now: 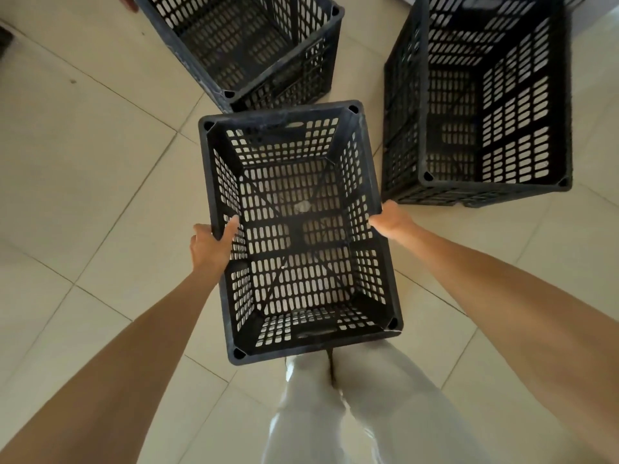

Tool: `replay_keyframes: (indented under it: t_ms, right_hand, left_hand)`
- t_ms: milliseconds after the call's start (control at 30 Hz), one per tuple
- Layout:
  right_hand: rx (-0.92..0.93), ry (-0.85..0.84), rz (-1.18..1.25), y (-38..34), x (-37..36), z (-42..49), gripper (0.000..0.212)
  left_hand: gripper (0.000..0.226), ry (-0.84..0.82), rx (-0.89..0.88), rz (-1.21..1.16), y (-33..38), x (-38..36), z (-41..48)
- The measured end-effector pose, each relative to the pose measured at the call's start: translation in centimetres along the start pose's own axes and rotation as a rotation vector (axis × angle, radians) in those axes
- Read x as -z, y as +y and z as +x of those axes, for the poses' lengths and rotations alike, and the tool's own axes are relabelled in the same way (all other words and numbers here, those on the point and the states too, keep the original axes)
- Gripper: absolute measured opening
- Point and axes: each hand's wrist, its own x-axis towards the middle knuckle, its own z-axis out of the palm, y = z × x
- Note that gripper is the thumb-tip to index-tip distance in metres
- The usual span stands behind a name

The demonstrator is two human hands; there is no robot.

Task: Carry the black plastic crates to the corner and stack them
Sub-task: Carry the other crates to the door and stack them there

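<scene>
A black perforated plastic crate [298, 349] is held in front of me, above the tiled floor, open side up and empty. My left hand [211, 244] grips its left rim with the thumb hooked inside the wall. My right hand [392, 221] grips the right rim opposite. A second black crate [278, 78] stands on the floor ahead, just past the held one. A third, taller-looking black crate [495, 189] stands on the floor to the right. Both are empty.
Beige floor tiles [83, 162] stretch to the left and behind. My legs in white trousers [351, 406] are directly under the held crate. A dark object [5, 41] shows at the far left edge.
</scene>
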Motion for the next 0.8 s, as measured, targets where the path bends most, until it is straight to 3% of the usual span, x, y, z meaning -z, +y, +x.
replay_keyframes:
  t_ms: [567, 667, 800]
  right_hand:
    - [-0.065, -0.158, 0.069, -7.0, 15.8, -22.0, 0.027]
    - [-0.009, -0.092, 0.077, -8.0, 19.7, -27.2, 0.013]
    - [0.079, 0.031, 0.037, -7.3, 24.5, -33.6, 0.025]
  left_hand:
    - [0.057, 0.025, -0.176, 0.134, 10.1, 19.8, -16.0]
    - [0.057, 0.051, -0.229, 0.145, 13.2, 23.0, -19.1]
    - [0.05, 0.04, -0.316, 0.149, 17.5, 25.8, -23.8]
